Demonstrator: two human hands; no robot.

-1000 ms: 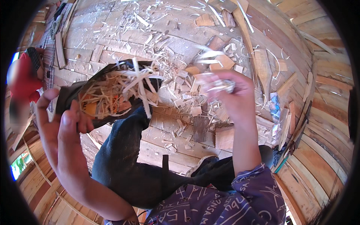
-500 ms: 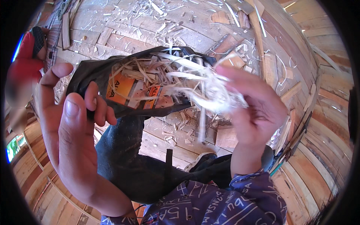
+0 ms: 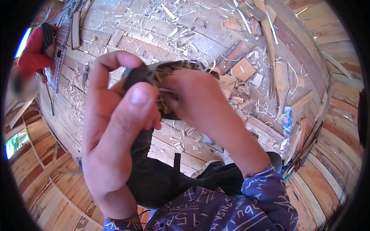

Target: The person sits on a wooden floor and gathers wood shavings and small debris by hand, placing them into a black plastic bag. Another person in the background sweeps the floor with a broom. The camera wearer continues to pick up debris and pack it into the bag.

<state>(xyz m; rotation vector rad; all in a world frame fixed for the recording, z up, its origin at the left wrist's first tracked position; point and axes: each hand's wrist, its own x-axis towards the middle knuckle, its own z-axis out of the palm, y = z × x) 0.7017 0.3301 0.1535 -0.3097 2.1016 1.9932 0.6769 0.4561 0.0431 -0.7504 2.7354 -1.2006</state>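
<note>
Two bare hands are seen close to the camera above a floor of curved wooden planks [image 3: 115,23], which bends up into plank walls on the left and right, so that the room reads as a rounded timber shell. The planks are littered with pale wood shavings [image 3: 181,29] and many small offcut blocks, too many to be counted; one square offcut [image 3: 243,69] lies to the right of the hands. One black bag [image 3: 154,181] is held: its mouth is raised between the hands and its body hangs down toward the near edge, so the long axis runs roughly from far to near, with the opening pointing away and upward. The left hand [image 3: 115,131] is closed on the bag's left rim, thumb in front and fingers curled over the edge. The right hand [image 3: 196,104] is pushed into the mouth; its fingers are hidden inside, so it cannot be told whether anything is grasped. A few shavings show at the rim. One other person in a red sleeve [image 3: 32,54] is partly visible at the far left.
</note>
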